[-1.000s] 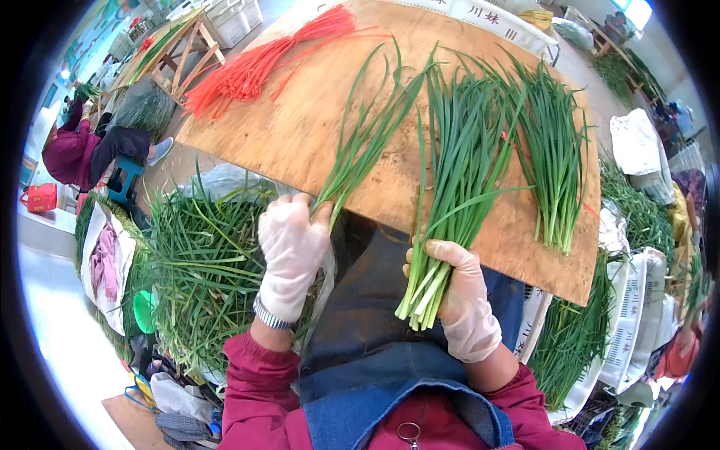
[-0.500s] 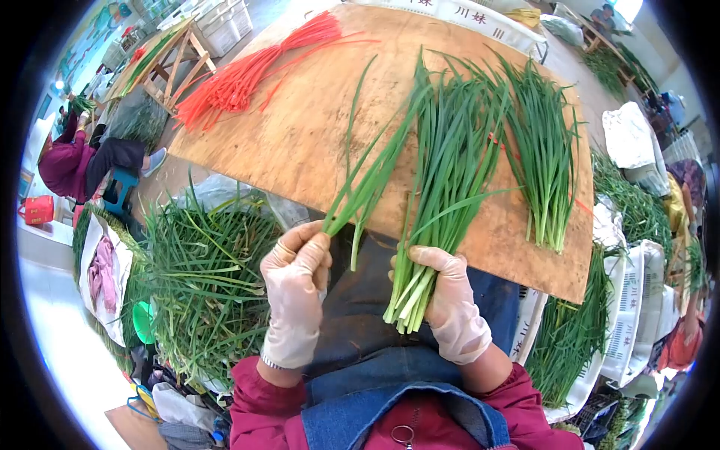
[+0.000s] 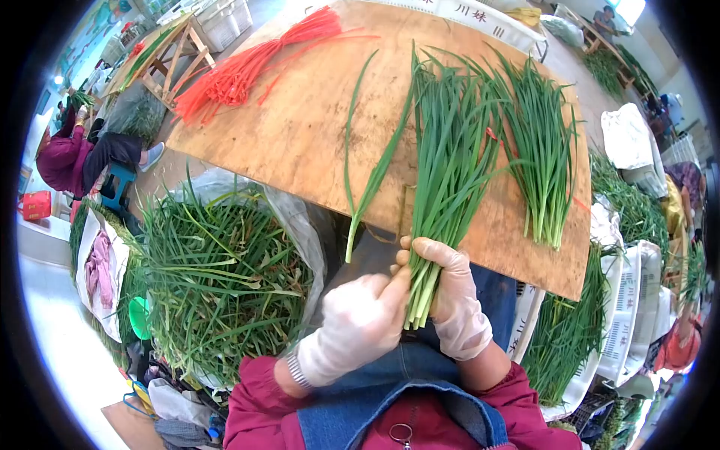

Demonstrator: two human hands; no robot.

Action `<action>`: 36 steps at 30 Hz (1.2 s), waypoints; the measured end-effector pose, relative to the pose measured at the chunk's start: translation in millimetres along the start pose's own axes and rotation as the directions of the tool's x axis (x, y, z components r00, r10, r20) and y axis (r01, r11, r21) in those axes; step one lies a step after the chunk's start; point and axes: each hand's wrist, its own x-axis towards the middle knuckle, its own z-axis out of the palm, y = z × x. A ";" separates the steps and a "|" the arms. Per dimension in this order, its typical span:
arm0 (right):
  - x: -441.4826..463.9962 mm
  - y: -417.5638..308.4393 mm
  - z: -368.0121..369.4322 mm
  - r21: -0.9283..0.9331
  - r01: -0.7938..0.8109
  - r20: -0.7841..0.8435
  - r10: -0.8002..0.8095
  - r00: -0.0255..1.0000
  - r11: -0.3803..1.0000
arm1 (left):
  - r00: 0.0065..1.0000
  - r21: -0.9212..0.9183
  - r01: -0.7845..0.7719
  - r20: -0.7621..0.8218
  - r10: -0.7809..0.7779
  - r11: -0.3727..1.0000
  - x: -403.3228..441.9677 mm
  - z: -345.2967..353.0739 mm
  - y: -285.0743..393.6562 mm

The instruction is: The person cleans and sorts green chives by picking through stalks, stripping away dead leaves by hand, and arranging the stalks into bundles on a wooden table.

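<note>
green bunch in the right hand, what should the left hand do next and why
The left hand should probably pick up the loose stalk and lay it along the bunch. The stalk lies apart on the wooden table, its pale end jutting past the edge near the left hand, while the right hand grips the bunch near its stem ends.
</note>
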 end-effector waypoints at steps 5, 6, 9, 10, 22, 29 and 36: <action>4.7 -10.8 -1.8 -0.012 0.120 -0.074 -0.121 0.990 0.993 | 0.876 -0.108 0.338 -0.326 -0.354 0.935 -33.0 -37.8 -33.8; 3.7 -12.9 -0.8 0.000 0.113 -0.059 -0.112 0.992 0.994 | 0.804 -0.093 0.505 -0.312 -0.507 0.858 -25.6 -46.4 -36.9; 1.0 -5.9 4.6 -0.020 0.135 -0.033 -0.136 0.990 0.991 | 0.928 0.091 0.275 -0.284 -0.240 0.957 -7.2 -24.3 -67.8; -0.8 -5.2 6.4 -0.016 0.115 -0.058 -0.116 0.992 0.993 | 0.956 0.223 0.257 -0.200 -0.214 0.940 3.2 -20.4 -61.9; -1.3 -3.4 15.9 -0.070 0.108 -0.090 -0.114 0.989 0.992 | 0.557 -0.717 0.658 0.258 -0.789 0.231 24.7 -18.3 -25.6; -1.5 -1.4 17.3 0.045 0.060 0.071 -0.063 0.996 0.997 | 0.528 -0.735 0.675 0.411 -0.744 0.073 15.7 1.3 -11.4; 0.1 0.9 9.6 0.009 0.104 -0.034 -0.104 0.994 0.995 | 0.614 -0.787 0.573 0.226 -0.756 0.230 9.8 7.2 -5.7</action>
